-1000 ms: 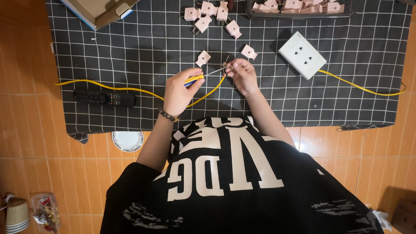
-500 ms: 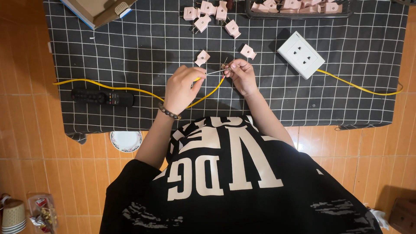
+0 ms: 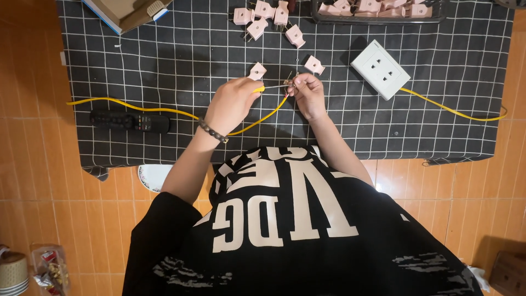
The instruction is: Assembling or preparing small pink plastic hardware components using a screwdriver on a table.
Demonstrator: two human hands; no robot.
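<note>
On the floor, seen from above:
Floor: orange tiles (image 3: 33, 181), carrying all the items listed below.
Mat: a black cloth with a white grid (image 3: 164, 60) lies spread over the tiles, its near edge just ahead of the person's chest.
Person: black shirt with large pale lettering, both forearms reaching forward over the mat.
Yellow cable (image 3: 137, 106): runs from the mat's left edge across to both hands at centre; a second yellow run leaves the white socket plate (image 3: 380, 69) and trails to the right edge.
Cardboard box (image 3: 129, 10): far left corner of the mat, partly cut off by the frame.
Remote control (image 3: 130, 121): black, lying flat just beside the cable, left of the hands.
Black tray (image 3: 378, 21): far edge, holding pink plug parts.
Pink plugs (image 3: 266, 16): a loose cluster at the far centre; two more lie just beyond the hands.
Left hand (image 3: 233, 104): grip clenched on the yellow cable near its end; beaded bracelet on the wrist.
Right hand (image 3: 308, 93): fingertips pinched on the bared wire strands (image 3: 289, 84) at the cable's tip, close to the left hand.
Cups and small bags: bottom left corner, well apart from the mat.
</note>
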